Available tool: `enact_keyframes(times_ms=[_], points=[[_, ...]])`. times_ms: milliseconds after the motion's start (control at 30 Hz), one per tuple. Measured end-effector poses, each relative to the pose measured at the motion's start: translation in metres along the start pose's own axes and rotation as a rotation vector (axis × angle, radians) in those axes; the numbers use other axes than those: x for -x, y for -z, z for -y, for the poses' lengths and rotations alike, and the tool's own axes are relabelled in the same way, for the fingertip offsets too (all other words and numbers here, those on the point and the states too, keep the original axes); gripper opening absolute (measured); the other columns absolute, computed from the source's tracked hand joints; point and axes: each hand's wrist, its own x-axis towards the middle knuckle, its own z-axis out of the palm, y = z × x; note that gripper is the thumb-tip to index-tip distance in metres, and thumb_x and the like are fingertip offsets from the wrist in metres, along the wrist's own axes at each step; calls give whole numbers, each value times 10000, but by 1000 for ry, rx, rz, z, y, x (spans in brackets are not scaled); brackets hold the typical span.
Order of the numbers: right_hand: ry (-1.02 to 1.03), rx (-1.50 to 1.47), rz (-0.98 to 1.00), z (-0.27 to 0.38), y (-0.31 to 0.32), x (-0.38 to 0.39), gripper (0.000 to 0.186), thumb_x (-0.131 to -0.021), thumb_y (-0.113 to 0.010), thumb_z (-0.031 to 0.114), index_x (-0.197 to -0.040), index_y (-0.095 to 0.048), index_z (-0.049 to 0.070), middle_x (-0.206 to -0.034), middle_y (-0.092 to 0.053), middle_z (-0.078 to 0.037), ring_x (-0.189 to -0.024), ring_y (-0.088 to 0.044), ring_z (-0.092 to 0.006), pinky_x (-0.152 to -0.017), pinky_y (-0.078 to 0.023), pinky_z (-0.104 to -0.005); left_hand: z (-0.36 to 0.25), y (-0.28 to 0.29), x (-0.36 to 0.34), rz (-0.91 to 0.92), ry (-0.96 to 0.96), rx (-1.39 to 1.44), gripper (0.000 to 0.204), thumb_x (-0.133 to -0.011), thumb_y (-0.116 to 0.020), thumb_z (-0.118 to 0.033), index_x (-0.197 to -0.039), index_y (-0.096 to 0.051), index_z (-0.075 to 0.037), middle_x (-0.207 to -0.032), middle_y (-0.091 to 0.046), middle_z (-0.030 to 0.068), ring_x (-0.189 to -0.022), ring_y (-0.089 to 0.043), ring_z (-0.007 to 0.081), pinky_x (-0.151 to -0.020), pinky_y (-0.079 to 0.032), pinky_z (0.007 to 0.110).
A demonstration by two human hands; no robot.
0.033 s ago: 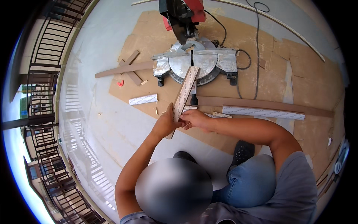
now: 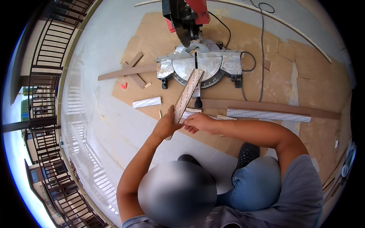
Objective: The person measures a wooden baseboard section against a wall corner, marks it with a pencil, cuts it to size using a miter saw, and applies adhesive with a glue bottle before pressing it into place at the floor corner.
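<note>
The left hand (image 2: 164, 126) has its grip wrapped round the near part of a strip (image 2: 188, 93), which slants away, its far end over the saw's (image 2: 195, 64) front edge in this view. The right hand (image 2: 199, 122) is beside the strip, fingers curled; what its grip holds cannot be told. A white piece (image 2: 147, 102) lies leftward, at the cardboard's (image 2: 152, 34) edge.
</note>
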Motion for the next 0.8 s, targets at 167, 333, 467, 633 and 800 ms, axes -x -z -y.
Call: enact_keyframes(times_ms=[167, 333, 467, 633, 800], points=[[352, 684, -253, 78, 71, 105, 276, -988, -631, 244, -1094, -705, 1, -836, -705, -71, -799, -674, -141, -726, -528, -302, 55, 101, -36, -204, 10, -643, 591, -804, -652, 7, -1365, -554, -146, -1152, -632, 191, -1130, -622, 388, -960, -498, 483], [525, 828, -678, 229, 151, 177, 265, -1052, -579, 219, -1165, -675, -1, -898, -670, -25, -830, -623, -91, -766, -523, -260, 99, 148, -113, -387, -264, -767, 532, -848, -590, 33, -1338, -597, -176, -1141, -628, 135, -1174, -581, 354, -1096, -405, 488], [740, 901, -881, 355, 146, 157, 458, -1027, -554, 405, -1169, -633, -23, -982, -667, -161, -836, -676, -220, -771, -577, -325, 116, 158, -178, -392, -415, -699, 515, -864, -581, 34, -1335, -608, -172, -1162, -631, 128, -1213, -567, 339, -1166, -356, 481], [554, 989, -1044, 459, 91, 95, 658, -996, -546, 536, -1234, -611, -75, -1070, -687, -291, -896, -733, -383, -751, -636, -444, 161, 150, -242, -335, -412, -530, 565, -760, -640, 31, -1313, -602, -83, -1231, -617, 165, -1212, -550, 382, -1066, -449, 459], [186, 941, -1135, 502, 106, 39, 537, -1018, -525, 437, -1190, -630, -61, -1074, -690, -255, -839, -720, -351, -714, -619, -497, 167, 155, -252, -428, -597, -479, 586, -791, -818, -260, -1319, -625, -97, -1210, -632, 117, -1182, -575, 331, -1050, -418, 460]])
